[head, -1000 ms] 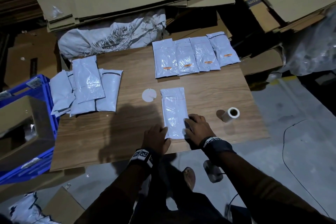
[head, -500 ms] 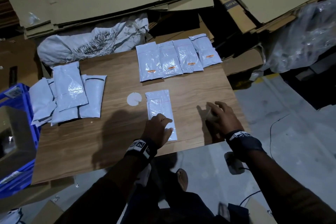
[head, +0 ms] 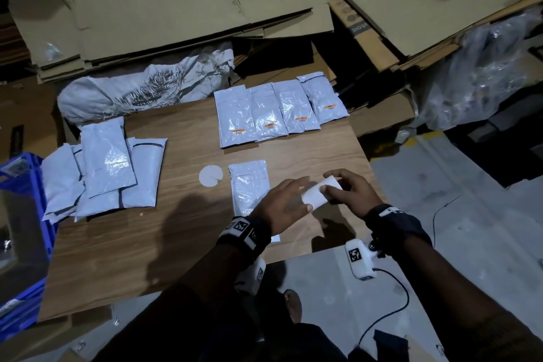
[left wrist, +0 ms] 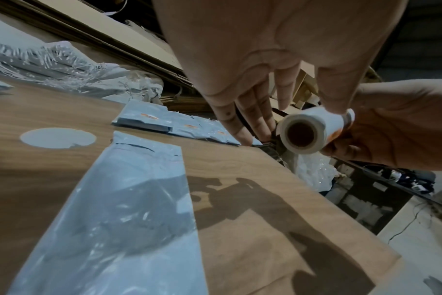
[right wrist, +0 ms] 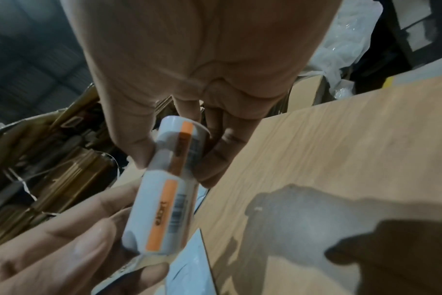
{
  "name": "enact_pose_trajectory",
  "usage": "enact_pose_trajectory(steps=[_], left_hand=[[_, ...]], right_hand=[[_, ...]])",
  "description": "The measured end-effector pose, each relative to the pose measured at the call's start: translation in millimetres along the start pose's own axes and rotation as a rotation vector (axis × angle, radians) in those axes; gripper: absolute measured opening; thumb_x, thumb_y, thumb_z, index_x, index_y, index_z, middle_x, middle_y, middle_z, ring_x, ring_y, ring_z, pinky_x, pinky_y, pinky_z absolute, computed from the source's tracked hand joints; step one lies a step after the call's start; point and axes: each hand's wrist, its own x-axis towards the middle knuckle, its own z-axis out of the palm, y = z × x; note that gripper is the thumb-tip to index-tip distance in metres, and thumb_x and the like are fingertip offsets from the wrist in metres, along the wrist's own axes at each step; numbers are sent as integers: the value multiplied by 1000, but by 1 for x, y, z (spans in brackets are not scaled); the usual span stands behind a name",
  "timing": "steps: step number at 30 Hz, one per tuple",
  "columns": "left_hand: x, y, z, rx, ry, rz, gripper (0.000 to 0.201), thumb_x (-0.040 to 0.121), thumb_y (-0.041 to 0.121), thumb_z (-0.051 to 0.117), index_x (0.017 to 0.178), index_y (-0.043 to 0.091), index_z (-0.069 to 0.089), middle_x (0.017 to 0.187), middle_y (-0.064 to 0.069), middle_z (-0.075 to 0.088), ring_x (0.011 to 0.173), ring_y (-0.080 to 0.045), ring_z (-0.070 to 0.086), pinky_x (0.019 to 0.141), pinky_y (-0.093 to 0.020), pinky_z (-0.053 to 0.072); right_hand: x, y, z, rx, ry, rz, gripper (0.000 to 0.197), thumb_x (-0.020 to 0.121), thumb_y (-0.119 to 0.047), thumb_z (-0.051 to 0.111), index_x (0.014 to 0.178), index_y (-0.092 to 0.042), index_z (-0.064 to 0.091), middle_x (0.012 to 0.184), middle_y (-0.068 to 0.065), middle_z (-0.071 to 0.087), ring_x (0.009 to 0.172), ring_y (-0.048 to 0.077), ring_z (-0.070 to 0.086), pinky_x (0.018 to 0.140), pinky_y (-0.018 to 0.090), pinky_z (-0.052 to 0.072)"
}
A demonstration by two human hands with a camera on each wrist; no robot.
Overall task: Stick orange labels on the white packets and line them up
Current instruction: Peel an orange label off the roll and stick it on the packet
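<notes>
Wood-grain worktop (head: 164, 232), cardboard stacked behind. Both hands hold the label roll (head: 318, 194) above the near right edge: right hand (head: 351, 192) fingers pinch it, left hand (head: 283, 206) fingers curl around its end. Unlabelled packet (head: 249, 185) lies beside. Peel one orange label (right wrist: 162, 215) slowly, keeping it flat.

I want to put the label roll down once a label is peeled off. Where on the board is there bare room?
Bare wood lies between the single packet and the board's right edge, under the hands holding the label roll, and along the near edge, below the loose pile. The far right, with the labelled row, is crowded, as is the left.
</notes>
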Motion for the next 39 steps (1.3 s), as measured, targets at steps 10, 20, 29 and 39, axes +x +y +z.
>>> enact_pose_trajectory(steps=[10,20,29,39], left_hand=[[3,11,-9,-109,72,0,43,94,41,61,136,32,61,103,5,74,92,-14,68,85,-39,56],[2,15,-13,-386,124,-136,40,97,52,55,123,23,66,103,4,76,91,-18,72,81,-36,58],[11,19,-25,-477,208,-188,46,97,53,56,102,8,58,96,-6,71,83,-15,65,74,-36,53],[8,25,-27,-504,290,-190,46,94,56,57,117,19,69,103,-4,77,99,-24,72,96,-51,55]], right_hand=[[-3,-23,14,354,8,54,33,94,-4,70,126,-3,62,82,20,64,73,26,67,68,27,59],[-4,-35,28,205,13,-40,32,92,-8,71,123,-15,65,80,9,62,79,20,66,70,37,55],[-12,-49,45,143,60,-205,21,88,-11,75,100,-19,60,78,9,65,74,23,66,64,34,56],[-15,-56,57,-274,303,-463,9,85,-6,77,88,-12,72,91,-1,69,82,9,69,71,20,55]])
